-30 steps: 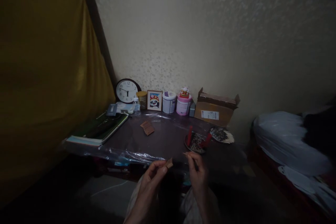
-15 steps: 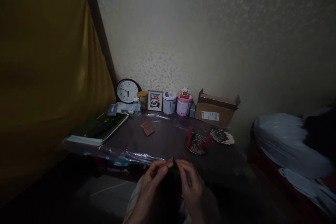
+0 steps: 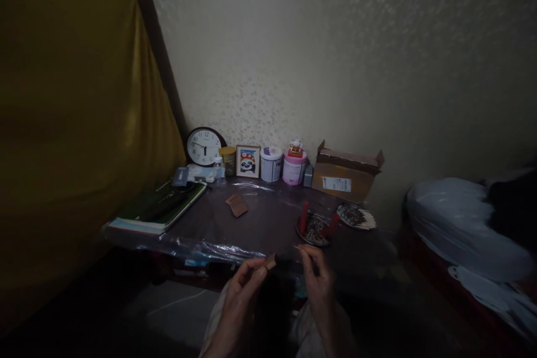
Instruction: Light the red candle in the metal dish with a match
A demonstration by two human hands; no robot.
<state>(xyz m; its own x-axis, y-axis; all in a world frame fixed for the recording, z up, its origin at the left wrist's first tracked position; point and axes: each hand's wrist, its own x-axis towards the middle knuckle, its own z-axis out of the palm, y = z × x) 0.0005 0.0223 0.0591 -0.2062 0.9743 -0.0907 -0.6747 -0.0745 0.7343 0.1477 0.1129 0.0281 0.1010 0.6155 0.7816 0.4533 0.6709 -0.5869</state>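
The person's two hands hang over the near edge of the bench [image 3: 264, 226], a little apart from each other. The left hand [image 3: 245, 288] pinches a small brown piece [image 3: 271, 263] between thumb and fingers, so that it pokes out from the fingertips toward the right hand [image 3: 319, 277]. That one is closed too, thumb against forefinger, on a thin sliver [image 3: 297, 246] that points left and sits slightly farther off than the brown piece, with a gap between the two.

The brown piece looks like stiff, folded card, paler on its near face and darker along the top; in this dim light I can't make out any marking. The sliver is pale and very slim, too small for me to tell its tip. Farther away and to the left, a larger brown card [image 3: 237, 206] lies flat on the bench, ragged along its left side, with faint lines across it.

Just beyond the right hand stands a round dish [image 3: 298, 229] full of dark and pale bits, with one red stick [image 3: 304, 217] upright at its left and another red stick [image 3: 334, 224] leaning at its right. A cardboard box [image 3: 342, 176] sits behind, against the wall.
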